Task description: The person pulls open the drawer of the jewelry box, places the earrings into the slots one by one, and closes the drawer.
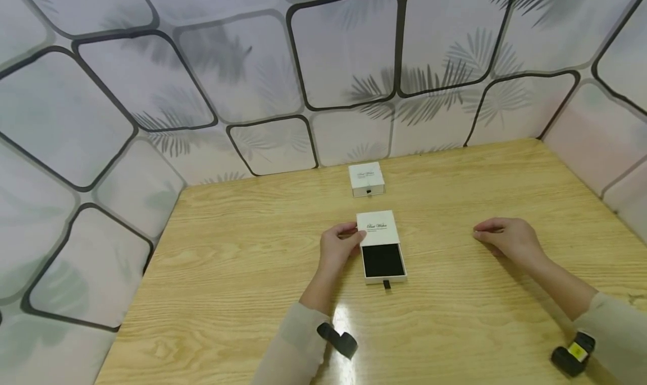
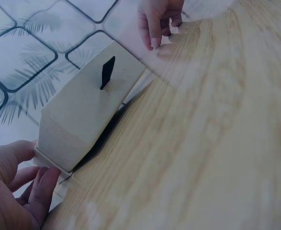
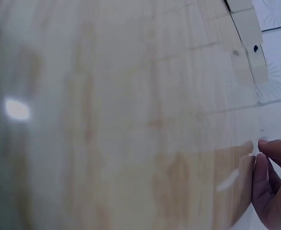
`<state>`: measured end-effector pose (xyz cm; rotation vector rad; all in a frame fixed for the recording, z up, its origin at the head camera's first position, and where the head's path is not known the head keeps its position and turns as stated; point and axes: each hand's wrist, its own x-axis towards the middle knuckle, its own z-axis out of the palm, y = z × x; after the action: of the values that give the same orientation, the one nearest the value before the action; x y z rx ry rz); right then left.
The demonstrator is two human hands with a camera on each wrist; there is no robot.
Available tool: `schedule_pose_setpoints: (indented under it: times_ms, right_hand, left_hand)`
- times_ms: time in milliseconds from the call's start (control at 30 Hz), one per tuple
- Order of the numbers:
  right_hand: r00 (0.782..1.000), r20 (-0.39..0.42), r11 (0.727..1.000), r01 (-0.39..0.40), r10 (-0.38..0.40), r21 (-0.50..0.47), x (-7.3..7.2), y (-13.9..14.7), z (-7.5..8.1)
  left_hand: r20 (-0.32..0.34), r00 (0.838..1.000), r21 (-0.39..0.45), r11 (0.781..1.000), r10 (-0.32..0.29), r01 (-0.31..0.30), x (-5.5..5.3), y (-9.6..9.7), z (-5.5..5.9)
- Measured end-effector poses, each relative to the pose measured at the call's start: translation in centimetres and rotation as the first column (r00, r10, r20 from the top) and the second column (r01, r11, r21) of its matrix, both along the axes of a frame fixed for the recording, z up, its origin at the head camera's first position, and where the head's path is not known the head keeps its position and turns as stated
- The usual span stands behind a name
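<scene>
A white drawer-style gift box (image 1: pixel 377 228), printed with "Best Wishes", lies on the table with its drawer pulled partway out toward me. Black lining (image 1: pixel 383 260) fills the drawer, and a black pull tab (image 1: pixel 387 284) sticks out at its front. My left hand (image 1: pixel 338 247) grips the sleeve's left edge, thumb on top; the left wrist view shows its fingers (image 2: pixel 42 191) at the corner. Off to the right, my right hand (image 1: pixel 511 242) is held low over the table, thumb and forefinger pinched together. A tiny pale thing (image 3: pixel 252 155) shows at those fingertips; its kind is unclear.
A second white gift box (image 1: pixel 366 178), its drawer pushed in, stands farther back near the wall. The wooden table (image 1: pixel 227 284) meets a patterned backdrop (image 1: pixel 349 54) at its back and sides. Black straps with small devices (image 1: pixel 573 354) are on both sleeves.
</scene>
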<state>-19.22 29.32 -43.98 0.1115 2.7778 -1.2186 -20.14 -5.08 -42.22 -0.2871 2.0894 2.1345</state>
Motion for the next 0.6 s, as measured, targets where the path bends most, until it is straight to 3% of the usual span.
schedule_pose_setpoints:
  times_ms: [100,167,333,400,533,600]
  right_hand:
    - [1.0,0.026,0.997,-0.002,0.004,-0.075,0.0,0.0,0.3]
    - [0.999,0.053,0.988,0.003,0.005,-0.157,-0.1,0.0,0.5]
    - [0.994,0.107,0.932,0.014,0.027,-0.363,-0.2,0.4,0.6]
    - [0.991,0.125,0.885,0.019,0.044,-0.465,-0.2,0.5,0.4]
    - [0.981,0.163,0.755,0.026,0.107,-0.656,-0.2,0.8,0.2]
    - [0.976,0.172,0.719,0.025,0.132,-0.694,-0.3,0.8,0.1]
  left_hand:
    - [0.006,1.0,-0.001,1.0,0.002,-0.002,-0.1,0.1,0.0]
    - [0.012,1.0,-0.002,1.0,0.004,-0.003,-0.4,0.1,-0.6]
    - [0.006,1.0,0.002,1.0,0.011,-0.011,-1.5,0.1,-2.7]
    - [-0.003,1.0,-0.002,1.0,0.014,-0.014,-1.6,0.1,-2.9]
    - [-0.009,1.0,-0.017,1.0,0.022,-0.022,-1.5,0.1,-2.9]
    - [-0.005,1.0,-0.019,0.999,0.026,-0.026,-1.5,0.1,-2.9]
